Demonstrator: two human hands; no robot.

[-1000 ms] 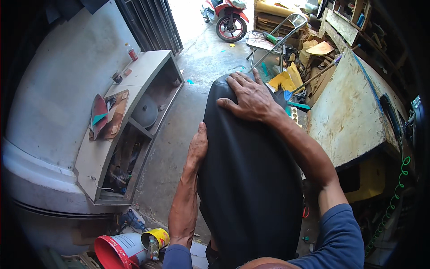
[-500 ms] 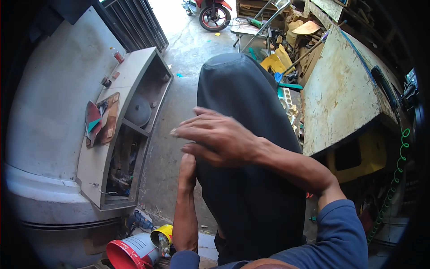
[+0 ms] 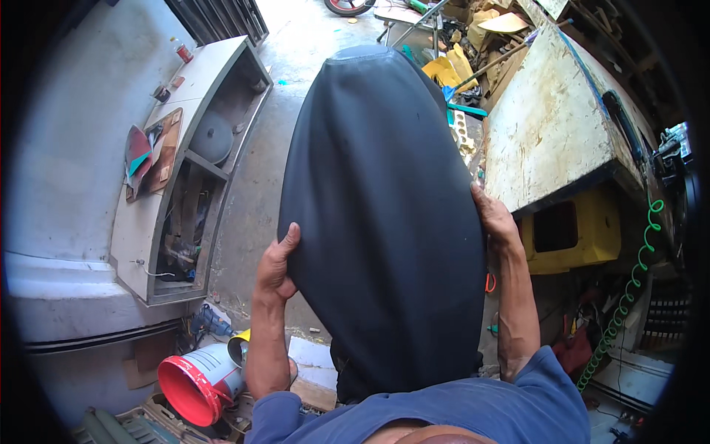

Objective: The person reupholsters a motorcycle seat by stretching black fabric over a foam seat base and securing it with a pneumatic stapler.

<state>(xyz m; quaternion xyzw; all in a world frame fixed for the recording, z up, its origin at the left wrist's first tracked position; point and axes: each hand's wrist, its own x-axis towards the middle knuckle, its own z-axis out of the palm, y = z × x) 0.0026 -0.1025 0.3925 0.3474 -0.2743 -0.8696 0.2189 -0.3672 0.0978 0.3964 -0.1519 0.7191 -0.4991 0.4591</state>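
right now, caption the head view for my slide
Left hand and right hand hold opposite sides of a long black seat-shaped piece above a grey floor.

Most fingers of your left hand (image 3: 275, 268) and right hand (image 3: 497, 220) are hidden beneath the black seat (image 3: 377, 192), whose near end disappears behind your blue shirt (image 3: 414, 396). The top edge cuts off a red-rimmed wheel (image 3: 348, 9) and a chair (image 3: 407, 15); the cabinet's (image 3: 203, 66) lower clutter (image 3: 181, 250) is too dark to identify.

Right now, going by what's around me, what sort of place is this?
Likely a small workshop: a scrap heap, a scuffed pale worktop and a coiled green hose, possibly an air line, suggest it.
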